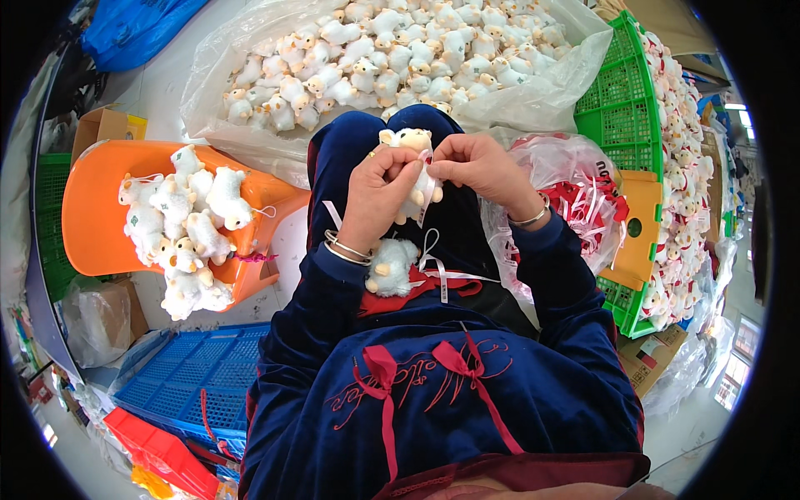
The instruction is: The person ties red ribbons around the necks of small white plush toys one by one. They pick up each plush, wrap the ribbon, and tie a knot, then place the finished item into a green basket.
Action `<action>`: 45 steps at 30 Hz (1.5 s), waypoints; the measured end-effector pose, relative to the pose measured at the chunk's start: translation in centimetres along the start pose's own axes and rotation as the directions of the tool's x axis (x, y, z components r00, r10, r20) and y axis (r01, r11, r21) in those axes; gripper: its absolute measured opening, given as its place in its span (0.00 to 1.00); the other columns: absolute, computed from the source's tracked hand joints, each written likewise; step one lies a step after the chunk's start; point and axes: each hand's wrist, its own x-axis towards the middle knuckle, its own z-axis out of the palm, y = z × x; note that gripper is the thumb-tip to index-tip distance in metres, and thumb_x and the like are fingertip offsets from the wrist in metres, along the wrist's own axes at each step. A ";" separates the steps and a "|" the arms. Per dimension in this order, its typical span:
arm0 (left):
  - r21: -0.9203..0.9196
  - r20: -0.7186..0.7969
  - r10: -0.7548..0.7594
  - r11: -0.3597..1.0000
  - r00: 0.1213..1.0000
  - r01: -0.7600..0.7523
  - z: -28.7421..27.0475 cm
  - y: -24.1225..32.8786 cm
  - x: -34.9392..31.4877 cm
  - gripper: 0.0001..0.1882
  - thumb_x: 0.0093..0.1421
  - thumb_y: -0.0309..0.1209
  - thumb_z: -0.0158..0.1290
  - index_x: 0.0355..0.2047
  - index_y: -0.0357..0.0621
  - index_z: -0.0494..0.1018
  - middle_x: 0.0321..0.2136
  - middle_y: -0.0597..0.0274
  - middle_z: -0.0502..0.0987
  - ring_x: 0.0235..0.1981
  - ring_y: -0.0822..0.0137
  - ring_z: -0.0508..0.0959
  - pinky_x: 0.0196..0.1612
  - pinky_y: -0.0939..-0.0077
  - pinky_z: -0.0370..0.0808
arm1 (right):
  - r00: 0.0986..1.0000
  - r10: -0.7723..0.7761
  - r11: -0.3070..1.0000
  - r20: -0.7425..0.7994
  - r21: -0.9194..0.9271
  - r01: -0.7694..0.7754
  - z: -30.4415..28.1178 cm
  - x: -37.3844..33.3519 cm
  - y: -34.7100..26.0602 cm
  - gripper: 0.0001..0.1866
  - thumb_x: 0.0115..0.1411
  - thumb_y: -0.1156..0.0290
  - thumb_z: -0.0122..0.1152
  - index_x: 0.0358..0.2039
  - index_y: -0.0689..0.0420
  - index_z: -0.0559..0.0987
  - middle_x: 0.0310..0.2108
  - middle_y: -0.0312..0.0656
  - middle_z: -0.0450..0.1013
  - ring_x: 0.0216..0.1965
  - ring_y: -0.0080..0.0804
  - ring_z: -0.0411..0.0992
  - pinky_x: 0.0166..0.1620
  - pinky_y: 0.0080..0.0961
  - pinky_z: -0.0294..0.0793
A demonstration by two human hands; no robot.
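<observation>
**Both hands on one small plush sheep**

Nearest to us, on our lap of dark blue velvet, lies a fluffy white plush sheep (pixel 392 267) beside loose white ribbon (pixel 446 275) and red ribbon (pixel 417 292). Just beyond, above our knees, our left hand (pixel 375 196) keeps a clenched grip on the small cream sheep toy (pixel 412 167), fingers wrapped around its soft body; our right hand (pixel 483 167) pinches a white tag (pixel 429 179) at the toy's side, fingertips closed on it. The toy stands upright between the two hands.

To our left an orange plastic chair (pixel 92 217) carries a heap of the same woolly white sheep (pixel 187 225), and a blue slotted crate (pixel 192 375) lies nearer on the floor. To our right a clear crinkled bag (pixel 567 167) holds red and white ribbons, next to a green mesh crate (pixel 621 108) with more sheep piled beyond it. Farthest off, a big clear plastic bag (pixel 533 100) lies open, full of small white sheep (pixel 392 50)
</observation>
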 end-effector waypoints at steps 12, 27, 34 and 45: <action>-0.008 0.002 -0.056 0.998 0.998 0.056 0.2 0.4 -0.1 0.05 0.65 0.27 0.61 0.37 0.38 0.81 0.22 0.77 0.67 0.24 0.84 0.63 0.27 0.85 0.63 | 0.996 -0.088 0.968 0.014 0.238 0.082 -0.1 -0.2 -0.2 0.08 0.64 0.73 0.68 0.40 0.61 0.78 0.32 0.32 0.77 0.34 0.17 0.75 0.38 0.15 0.74; -0.054 0.020 -0.058 0.997 0.998 0.059 -0.1 -0.4 0.1 0.06 0.66 0.28 0.61 0.39 0.38 0.81 0.23 0.77 0.71 0.25 0.85 0.66 0.30 0.87 0.65 | 0.976 -0.199 0.979 -0.091 0.031 0.202 0.8 0.1 -0.3 0.07 0.65 0.75 0.66 0.42 0.64 0.84 0.35 0.35 0.80 0.36 0.18 0.76 0.42 0.18 0.77; -0.021 0.084 -0.041 0.999 0.996 0.043 -0.8 -0.1 0.0 0.06 0.65 0.29 0.62 0.39 0.39 0.81 0.27 0.76 0.70 0.27 0.84 0.67 0.31 0.86 0.65 | 0.941 -0.312 0.886 -0.130 -0.397 0.239 0.3 0.3 -1.7 0.10 0.62 0.69 0.68 0.37 0.64 0.83 0.25 0.38 0.78 0.27 0.19 0.74 0.31 0.22 0.72; 0.119 0.163 0.035 0.991 0.986 -0.055 -1.2 -0.3 0.3 0.05 0.62 0.28 0.63 0.36 0.40 0.83 0.25 0.73 0.70 0.25 0.81 0.68 0.30 0.83 0.66 | 0.951 -0.310 0.772 -0.018 -0.589 0.240 0.7 0.9 -4.3 0.10 0.62 0.65 0.64 0.31 0.59 0.81 0.21 0.45 0.76 0.22 0.38 0.75 0.28 0.32 0.72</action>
